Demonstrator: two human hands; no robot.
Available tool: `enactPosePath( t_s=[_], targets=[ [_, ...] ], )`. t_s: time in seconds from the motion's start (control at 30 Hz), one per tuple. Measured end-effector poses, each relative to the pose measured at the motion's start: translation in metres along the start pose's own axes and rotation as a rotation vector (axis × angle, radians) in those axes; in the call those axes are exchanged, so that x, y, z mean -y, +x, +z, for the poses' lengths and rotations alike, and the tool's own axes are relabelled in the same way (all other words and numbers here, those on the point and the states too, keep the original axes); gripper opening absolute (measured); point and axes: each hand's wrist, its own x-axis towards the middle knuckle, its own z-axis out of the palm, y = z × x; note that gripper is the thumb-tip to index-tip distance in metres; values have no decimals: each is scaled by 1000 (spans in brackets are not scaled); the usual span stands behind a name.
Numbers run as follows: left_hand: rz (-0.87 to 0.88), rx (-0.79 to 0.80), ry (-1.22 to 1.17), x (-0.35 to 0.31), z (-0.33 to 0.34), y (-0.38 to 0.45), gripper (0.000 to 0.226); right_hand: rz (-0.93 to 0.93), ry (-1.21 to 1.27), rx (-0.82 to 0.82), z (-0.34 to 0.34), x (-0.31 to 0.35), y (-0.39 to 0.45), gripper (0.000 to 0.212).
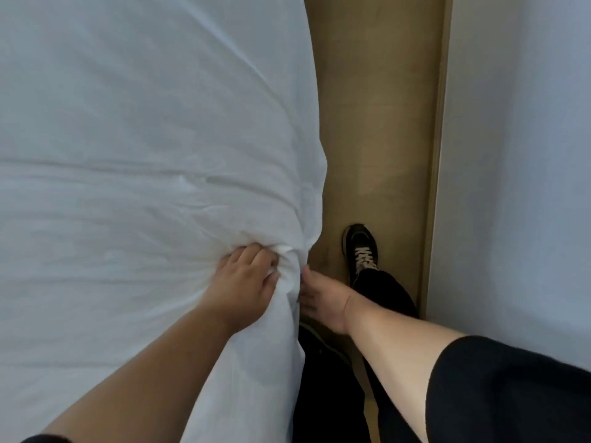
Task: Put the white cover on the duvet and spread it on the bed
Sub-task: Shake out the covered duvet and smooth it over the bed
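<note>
Here, nearest the camera, two bare forearms reach up from the bottom edge, the right one coming out of a black sleeve [511,388] at about five o'clock. Between the arms hang the person's black trousers [332,378].

The left hand [246,279], a little below the centre of the view, has its fingers curled tight into a bunched knot of the white cover [144,139], and creases fan out from that fistful toward nine and eleven o'clock. The knuckles are sunk in the cloth and the thumb lies along the lower side of the gather.

Just beside it, at its three o'clock, the right hand [323,298] meets the hanging edge of the same fabric. Its thumb points up against the fold and its fingers go in behind the cloth, hidden from sight, so I cannot tell whether they grasp the material or only touch it.

The white cover, padded and puffy, fills the whole left half of the view from six o'clock up to twelve, and its right edge drops in a curve down toward the floor.

Farther on, at about three o'clock from the hands, a black shoe [360,251] with pale laces stands on a tan wooden floor [377,107]. A strip of light skirting [436,155] runs up toward one o'clock, and beyond it rises a pale wall [527,139].
</note>
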Motion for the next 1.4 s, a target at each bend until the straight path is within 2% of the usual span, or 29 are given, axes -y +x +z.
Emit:
enactPosePath(
  t_s=[0.07,0.17,0.23,0.27,0.33,0.37,0.43,0.57,0.67,0.7,0.77,0.83,0.87,0.97,1.03,1.07,1.13,1.2,1.27,1.3,1.4],
  targets=[
    [9,22,-77,6,-5,5,31,75,-102,120,12,-51,4,63],
    [36,38,-111,10,-7,11,16,119,-46,174,30,-80,10,69],
    [34,21,-113,7,-5,11,16,61,-138,39,34,-80,15,63],
    [31,8,-114,6,-3,10,17,38,-197,-39,35,-78,16,66],
    [26,-21,-116,2,-3,7,18,38,-266,-56,35,-78,18,79],
    [24,-38,-115,0,-2,5,18,25,-293,-43,36,-80,20,71],
    [14,-106,-96,-3,2,0,17,-27,-340,-64,39,-80,25,42],
    [10,-348,-22,-15,20,-30,23,-211,-283,-327,41,-76,13,24],
    [76,-476,63,-26,36,-61,26,-281,-403,-579,2,-87,-25,27],
    [108,-468,98,-24,43,-71,30,-255,-457,-643,-13,-96,-35,32],
    [159,-311,209,-14,62,-91,47,-201,-525,-686,-24,-113,-33,39],
    [165,-109,346,-1,79,-106,71,-174,-465,-649,-19,-111,-10,39],
    [166,-57,385,4,84,-109,79,-164,-418,-628,-15,-106,0,38],
    [151,-23,515,12,88,-105,86,-99,-172,-547,-15,-105,7,40],
    [138,-19,607,13,93,-97,84,37,4,-350,-28,-138,0,36],
    [129,-22,633,13,98,-94,81,118,15,-252,-32,-161,-5,33],
    [121,-44,659,14,110,-88,75,241,-63,-102,-30,-197,-12,35],
    [110,-69,687,15,115,-85,73,222,-271,-78,-20,-210,-9,31],
    [96,-90,678,14,117,-85,72,120,-564,-217,-15,-210,-3,24],
    [91,-98,671,13,118,-87,73,88,-705,-309,-15,-209,-3,27],
    [72,-80,649,7,120,-95,73,159,-943,-493,-10,-223,-2,39]
  ],
)
